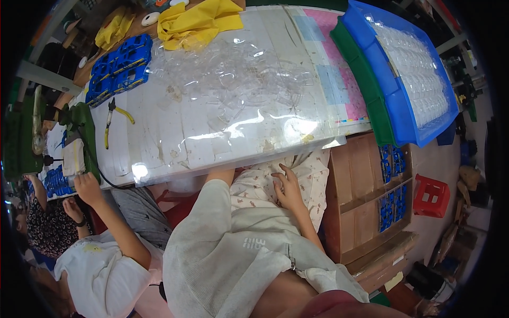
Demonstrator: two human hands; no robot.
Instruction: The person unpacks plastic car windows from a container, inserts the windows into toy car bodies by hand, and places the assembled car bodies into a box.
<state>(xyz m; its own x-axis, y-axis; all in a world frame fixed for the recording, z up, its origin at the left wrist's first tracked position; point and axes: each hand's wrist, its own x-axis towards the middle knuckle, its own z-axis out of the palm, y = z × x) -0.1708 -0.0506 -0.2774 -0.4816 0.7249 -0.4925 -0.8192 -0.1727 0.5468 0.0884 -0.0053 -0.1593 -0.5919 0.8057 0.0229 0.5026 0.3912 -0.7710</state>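
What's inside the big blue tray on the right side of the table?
The blue tray holds rows of small clear plastic pieces, packed close. They cover its floor, so anything beneath them is hidden. A green tray sits under its left edge.

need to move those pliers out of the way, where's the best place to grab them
Take the pliers by the yellow handles, which splay apart toward the near edge of the table. Come from above on the handle side: they lie flat, with bare table around them, and the dark jaw end points toward the blue trays.
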